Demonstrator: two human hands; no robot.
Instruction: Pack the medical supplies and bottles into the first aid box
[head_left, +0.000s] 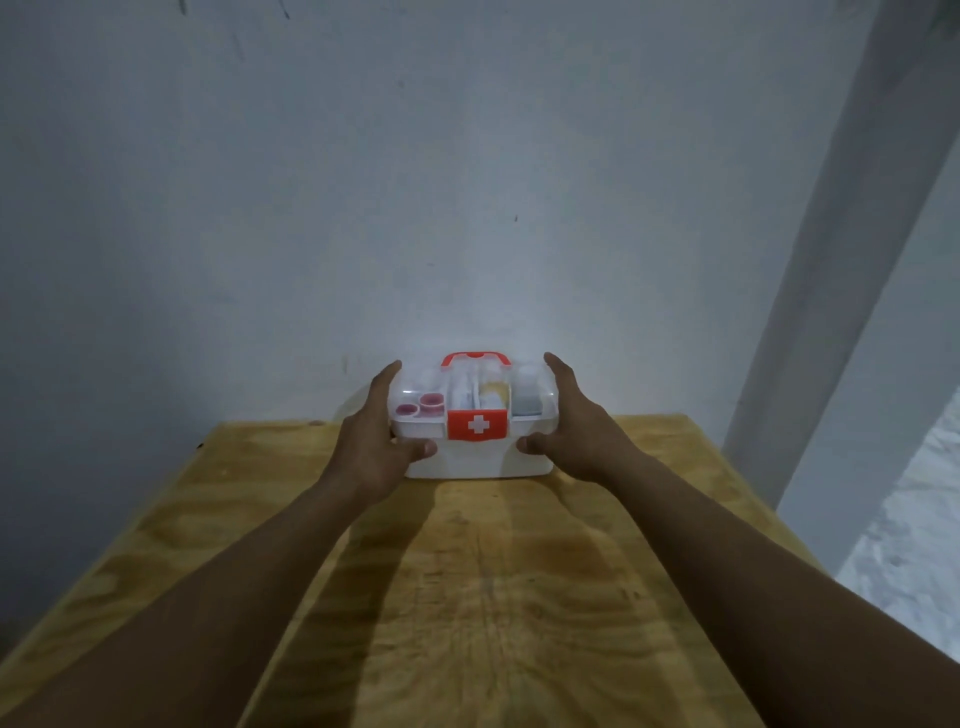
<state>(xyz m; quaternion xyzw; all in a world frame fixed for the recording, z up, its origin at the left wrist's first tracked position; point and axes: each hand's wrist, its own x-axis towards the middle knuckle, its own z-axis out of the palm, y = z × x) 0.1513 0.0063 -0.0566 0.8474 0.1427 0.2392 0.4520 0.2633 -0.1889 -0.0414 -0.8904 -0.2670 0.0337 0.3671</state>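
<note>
A white first aid box (475, 460) with a clear lid, a red handle (475, 357) and a red latch bearing a white cross (477, 424) stands at the far end of the wooden table (467, 597), against the wall. Through the lid I see red-capped bottles (420, 405) on the left, white and yellow supplies (480, 397) in the middle, and a pale bottle (527, 400) on the right. My left hand (371, 441) lies against the box's left side, thumb on the front. My right hand (576, 434) lies against its right side, thumb on the front.
A grey-white wall (467, 182) rises directly behind the box. A pale pillar (841, 260) slants down on the right, with speckled floor (914, 545) beyond the table's right edge.
</note>
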